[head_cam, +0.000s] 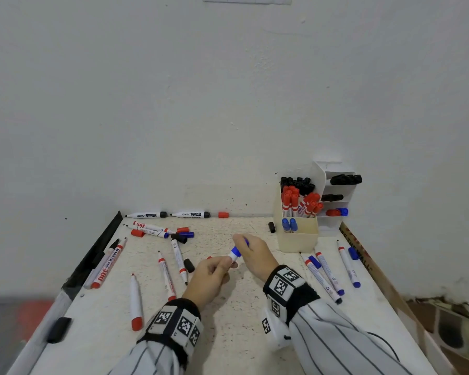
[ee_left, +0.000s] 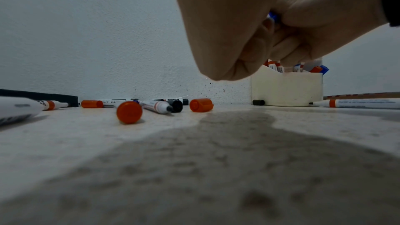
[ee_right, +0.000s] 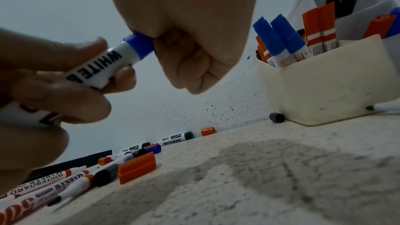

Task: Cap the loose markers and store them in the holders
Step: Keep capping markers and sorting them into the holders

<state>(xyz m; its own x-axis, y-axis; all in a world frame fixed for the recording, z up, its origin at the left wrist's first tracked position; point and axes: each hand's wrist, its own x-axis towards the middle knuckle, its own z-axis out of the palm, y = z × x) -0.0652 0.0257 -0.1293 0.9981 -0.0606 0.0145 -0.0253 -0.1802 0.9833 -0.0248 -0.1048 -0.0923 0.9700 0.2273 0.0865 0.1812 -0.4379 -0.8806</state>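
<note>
Head view, step: capping. Left hand point(head_cam: 210, 277) grips the blue marker point(head_cam: 233, 256) barrel; right hand point(head_cam: 252, 254) has its grip closed round the blue cap point(head_cam: 245, 242), both held up left of the cream holder point(head_cam: 299, 236).
Head view, holders: cream holder has black, red and two blue markers; white holder point(head_cam: 339, 196) behind it has black, red and blue ones.
Left wrist view: blue cap barely visible between the hands.
Right wrist view, next move: cap looks near seated; judged to need a firm push, then stowing with the blues.
</note>
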